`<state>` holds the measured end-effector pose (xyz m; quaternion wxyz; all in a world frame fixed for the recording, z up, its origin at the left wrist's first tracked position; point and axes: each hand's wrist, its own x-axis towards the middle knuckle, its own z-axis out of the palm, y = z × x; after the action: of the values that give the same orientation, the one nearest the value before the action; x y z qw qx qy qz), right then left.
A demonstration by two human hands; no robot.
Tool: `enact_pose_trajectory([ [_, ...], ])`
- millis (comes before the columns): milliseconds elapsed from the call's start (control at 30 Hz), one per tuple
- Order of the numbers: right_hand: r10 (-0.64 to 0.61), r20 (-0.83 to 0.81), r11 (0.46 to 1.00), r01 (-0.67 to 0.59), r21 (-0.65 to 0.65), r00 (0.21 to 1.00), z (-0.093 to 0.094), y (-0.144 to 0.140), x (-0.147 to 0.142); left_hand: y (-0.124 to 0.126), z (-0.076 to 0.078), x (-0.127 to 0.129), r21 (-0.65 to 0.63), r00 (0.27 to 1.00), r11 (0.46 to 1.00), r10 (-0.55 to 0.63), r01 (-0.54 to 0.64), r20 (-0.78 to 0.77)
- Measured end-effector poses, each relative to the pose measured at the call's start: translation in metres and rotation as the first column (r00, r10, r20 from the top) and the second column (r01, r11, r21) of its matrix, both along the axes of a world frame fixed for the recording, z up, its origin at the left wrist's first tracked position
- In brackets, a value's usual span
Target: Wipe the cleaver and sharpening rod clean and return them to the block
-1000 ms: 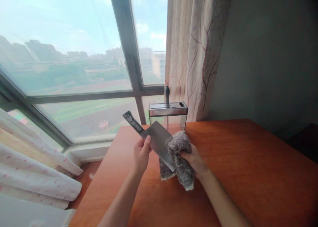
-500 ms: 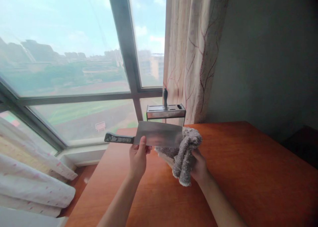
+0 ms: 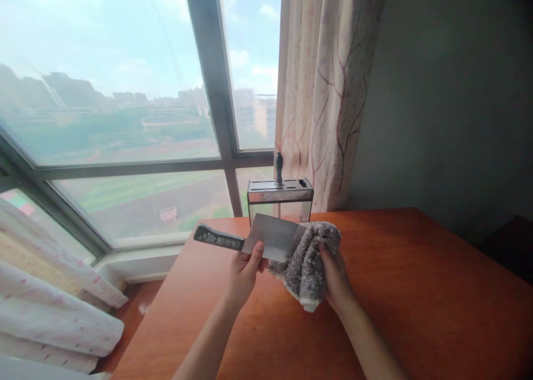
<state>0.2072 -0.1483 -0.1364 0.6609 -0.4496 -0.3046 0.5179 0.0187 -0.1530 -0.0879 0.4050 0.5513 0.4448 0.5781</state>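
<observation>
A cleaver [image 3: 272, 234] with a broad steel blade and a dark patterned handle is held in the air above the table. My left hand [image 3: 246, 269] grips the blade near the handle end, thumb on the near face and fingers behind. The handle points left and tilts slightly up. My right hand [image 3: 334, 270] is closed on a fluffy grey towel [image 3: 308, 263], bunched over the far right end of the blade, hiding it. Behind the blade stands a knife block [image 3: 280, 192] with a metal slotted top and clear sides, with one dark-handled tool upright in it.
The reddish-brown wooden table [image 3: 408, 291] stretches to both sides, its left edge slanting towards the window. A tall window [image 3: 125, 166] fills the left. A patterned curtain [image 3: 333, 91] hangs behind the knife block; another curtain [image 3: 54, 302] lies at lower left.
The cleaver has moved right and its blade now slants down to the right. The towel now covers more of the blade's right end, with my right thumb pressed on it.
</observation>
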Motion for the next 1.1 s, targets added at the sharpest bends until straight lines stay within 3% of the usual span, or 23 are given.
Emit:
enact_pose_trajectory([
  [133, -0.121, 0.135, 0.993, 0.119, 0.018, 0.984, -0.006, 0.004, -0.001, -0.003, -0.006, 0.009, -0.022, 0.996, 0.997, 0.079, -0.078, 0.044],
  [200, -0.138, 0.128, 0.990, 0.135, 0.028, 0.982, -0.007, 0.003, -0.006, -0.004, -0.009, 0.012, -0.023, 0.987, 0.991, 0.130, -0.128, 0.095],
  [367, 0.087, -0.047, 0.996, -0.086, 0.020, 0.995, 0.002, -0.009, -0.022, 0.000, -0.015, 0.007, -0.072, 0.956, 0.976, 0.217, -0.207, 0.195],
  [467, 0.208, -0.039, 0.978, -0.207, 0.034, 0.977, 0.008, -0.014, -0.025, 0.005, -0.015, 0.000, -0.067, 0.941, 0.966, 0.258, -0.249, 0.219],
  [633, 0.187, -0.002, 0.982, -0.187, 0.021, 0.982, 0.009, -0.011, -0.015, 0.007, -0.011, -0.002, -0.024, 0.971, 0.978, 0.210, -0.208, 0.115],
  [867, 0.078, -0.169, 0.994, -0.091, -0.069, 0.982, 0.013, -0.009, -0.004, 0.000, -0.009, 0.004, -0.043, 0.995, 0.997, 0.069, -0.066, 0.075],
  [1100, 0.111, -0.194, 0.992, -0.121, -0.040, 0.975, 0.010, -0.009, -0.011, 0.000, -0.017, 0.008, -0.065, 0.972, 0.988, 0.148, -0.138, 0.183],
])
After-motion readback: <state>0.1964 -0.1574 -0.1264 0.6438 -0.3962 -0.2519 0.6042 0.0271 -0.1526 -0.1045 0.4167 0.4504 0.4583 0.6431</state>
